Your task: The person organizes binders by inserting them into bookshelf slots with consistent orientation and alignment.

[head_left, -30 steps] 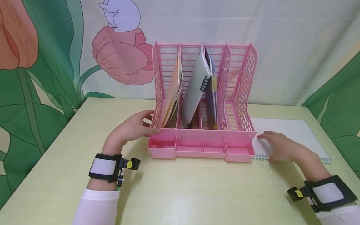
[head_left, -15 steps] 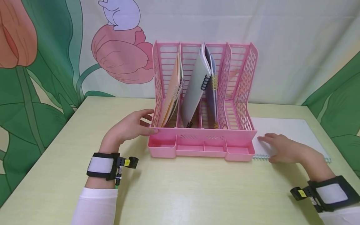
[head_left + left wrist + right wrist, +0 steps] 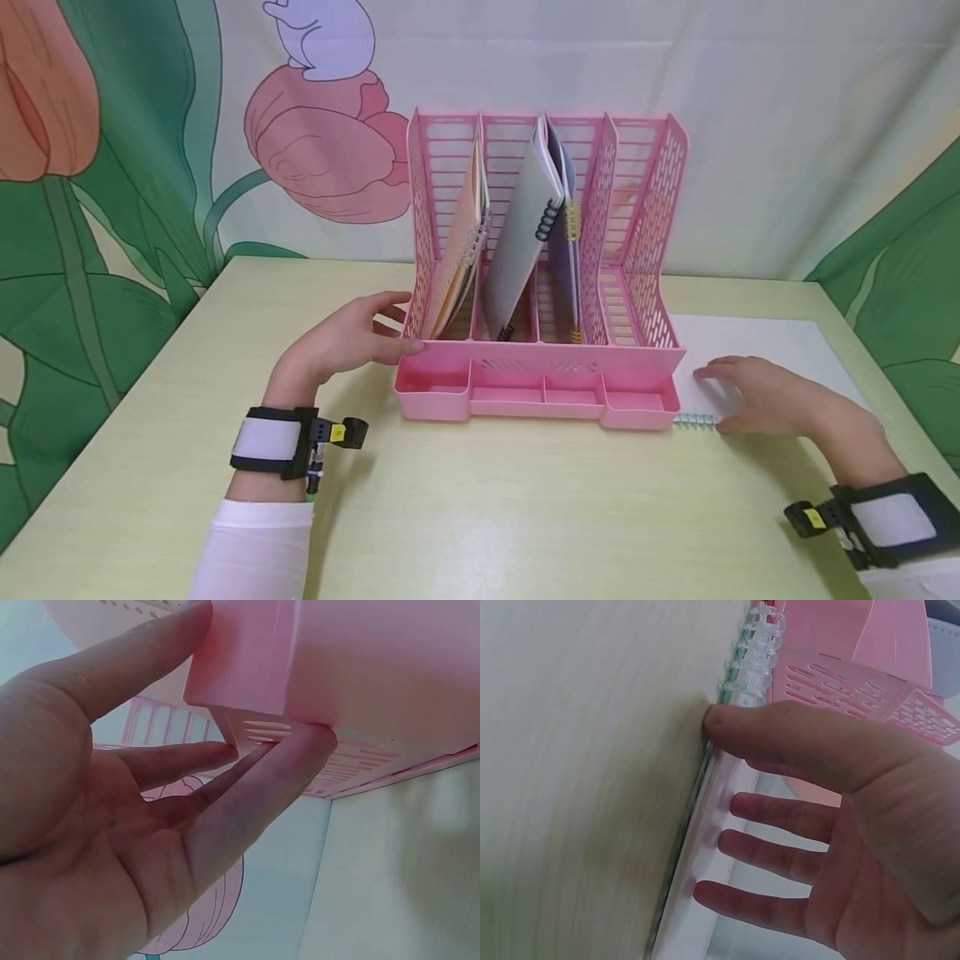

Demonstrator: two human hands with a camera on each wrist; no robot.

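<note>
A pink desk file organizer [image 3: 540, 358] stands upright, with slotted upright dividers and shallow trays along its front. My left hand [image 3: 352, 333] holds its left front corner. In the left wrist view the thumb [image 3: 154, 652] lies against one pink face and the other fingers [image 3: 262, 799] reach along an adjoining one. To the organizer's right, a white spiral notebook [image 3: 780, 333] lies flat, partly behind it. My right hand [image 3: 780, 396] rests over the notebook with fingers extended. In the right wrist view its thumb [image 3: 780, 739] sits at the coil edge, fingertips touching the cover.
In the organizer's slots lean an orange spiral notebook [image 3: 456, 250], a grey one with a black coil [image 3: 521, 242] and a blue one with a yellow coil [image 3: 566, 258]. A printed curtain [image 3: 750, 150] hangs behind the pale wooden table [image 3: 487, 508].
My right hand and wrist have slid a little to the right over the white notebook. The left hand has drawn back slightly, still at the organizer's corner.
</note>
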